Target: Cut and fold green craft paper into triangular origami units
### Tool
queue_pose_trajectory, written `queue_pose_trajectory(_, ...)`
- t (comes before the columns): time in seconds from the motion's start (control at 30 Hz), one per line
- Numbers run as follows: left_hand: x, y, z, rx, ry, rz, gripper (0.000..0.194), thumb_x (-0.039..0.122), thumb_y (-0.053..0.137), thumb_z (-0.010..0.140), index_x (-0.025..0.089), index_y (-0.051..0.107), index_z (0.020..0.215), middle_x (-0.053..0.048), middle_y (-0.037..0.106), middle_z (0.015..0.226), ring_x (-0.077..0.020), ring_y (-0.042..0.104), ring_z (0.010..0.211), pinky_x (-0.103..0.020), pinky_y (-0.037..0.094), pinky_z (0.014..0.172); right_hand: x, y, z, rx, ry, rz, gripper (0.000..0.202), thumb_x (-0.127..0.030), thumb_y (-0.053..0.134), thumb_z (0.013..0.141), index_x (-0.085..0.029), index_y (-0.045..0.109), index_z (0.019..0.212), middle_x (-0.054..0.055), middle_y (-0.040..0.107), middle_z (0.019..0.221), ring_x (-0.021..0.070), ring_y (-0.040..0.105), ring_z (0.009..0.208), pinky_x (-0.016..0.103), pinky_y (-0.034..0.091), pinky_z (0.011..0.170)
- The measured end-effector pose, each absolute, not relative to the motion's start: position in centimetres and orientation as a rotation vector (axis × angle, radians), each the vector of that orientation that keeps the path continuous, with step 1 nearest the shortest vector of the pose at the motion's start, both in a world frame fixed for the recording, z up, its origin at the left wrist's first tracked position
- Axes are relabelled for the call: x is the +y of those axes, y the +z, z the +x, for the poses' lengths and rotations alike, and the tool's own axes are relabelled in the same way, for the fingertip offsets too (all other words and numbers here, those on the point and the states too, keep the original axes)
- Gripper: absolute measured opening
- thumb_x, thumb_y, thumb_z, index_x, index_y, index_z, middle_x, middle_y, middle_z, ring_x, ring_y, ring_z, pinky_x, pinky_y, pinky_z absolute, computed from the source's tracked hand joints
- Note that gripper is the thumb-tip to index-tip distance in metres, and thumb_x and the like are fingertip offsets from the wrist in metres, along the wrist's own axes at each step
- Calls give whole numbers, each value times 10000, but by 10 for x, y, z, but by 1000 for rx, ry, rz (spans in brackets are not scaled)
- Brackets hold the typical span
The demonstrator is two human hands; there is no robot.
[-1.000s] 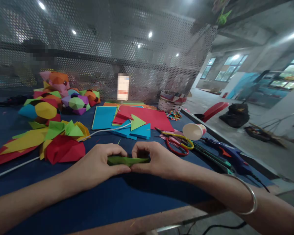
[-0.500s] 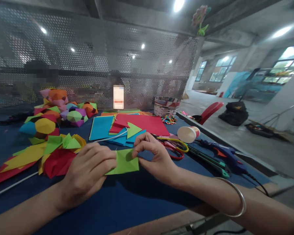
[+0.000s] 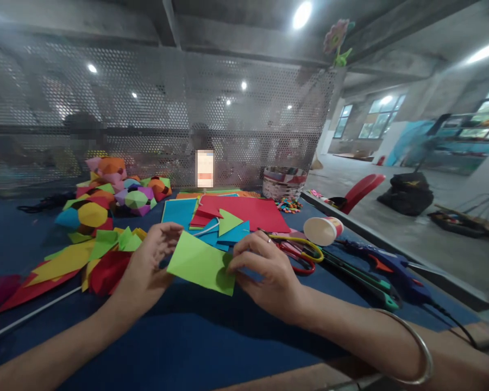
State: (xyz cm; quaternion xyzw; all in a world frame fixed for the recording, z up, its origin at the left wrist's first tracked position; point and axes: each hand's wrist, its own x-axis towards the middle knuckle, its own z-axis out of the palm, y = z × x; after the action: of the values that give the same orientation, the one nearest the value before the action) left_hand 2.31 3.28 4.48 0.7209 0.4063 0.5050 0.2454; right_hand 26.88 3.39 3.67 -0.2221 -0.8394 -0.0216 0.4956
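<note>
A light green sheet of paper (image 3: pixel 201 263) is tilted above the blue tabletop, between my hands. My right hand (image 3: pixel 267 271) pinches its right edge between thumb and fingers. At the sheet's left edge is my left hand (image 3: pixel 152 258), fingers loosely curved and apart; whether it touches the paper I cannot tell. Behind the sheet lie red paper (image 3: pixel 252 210), blue paper (image 3: pixel 178 213) and a folded light green triangle (image 3: pixel 229 221). Scissors with yellow and red handles (image 3: pixel 305 250) lie just beyond my right hand.
Folded paper balls (image 3: pixel 93 215) and loose folded pieces (image 3: pixel 61 263) sit on the left, near a white stick (image 3: pixel 36 314). To the right are a paper cup (image 3: pixel 321 231), a green cutter (image 3: pixel 362 279), a blue glue gun (image 3: pixel 395 271) and a woven basket (image 3: pixel 284 183).
My left hand has loosened from the green paper and drawn back to the left. The sheet now shows more of its face and tilts, still pinched by my right hand. The view has shifted slightly.
</note>
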Motion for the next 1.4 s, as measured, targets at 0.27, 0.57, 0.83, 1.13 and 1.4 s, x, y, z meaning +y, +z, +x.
queue_pose_trajectory(0.27,21,45,35,856,1036,1396,608,633,348,1033,188,763,1027,-123,804,1029,-300,758,1008,-454,610,914,30,32,265,-2109,-194,-592,209,-44,538,871,-189,687,852,41,676,842,163,612,742,295,461,669)
queue_pose_trajectory(0.57,24,54,30,661,1104,1275,478,556,525,989,203,752,1219,-68,774,1225,-277,698,1166,-377,583,976,23,38,262,-1957,393,-724,71,-216,602,953,-192,658,917,35,699,849,161,635,765,274,502,709)
queue_pose_trajectory(0.83,29,57,37,806,1152,1127,549,454,967,648,265,778,1128,-47,786,1104,-199,713,979,-273,584,861,32,30,254,-1707,1298,-884,329,-446,755,782,-171,578,820,9,648,768,142,564,696,271,435,659)
queue_pose_trajectory(1.13,23,58,38,985,1053,1234,352,476,964,606,191,809,743,-2,751,699,-114,628,621,-186,496,591,25,44,253,-1824,1278,-888,475,-635,674,873,-162,635,893,16,624,824,149,530,766,284,411,703)
queue_pose_trajectory(1.4,16,60,46,1074,915,1349,305,435,905,625,176,745,627,15,651,579,-113,542,537,-209,392,522,30,40,253,-1802,1243,-943,513,-650,759,785,-158,619,748,-6,593,708,114,476,640,264,384,620)
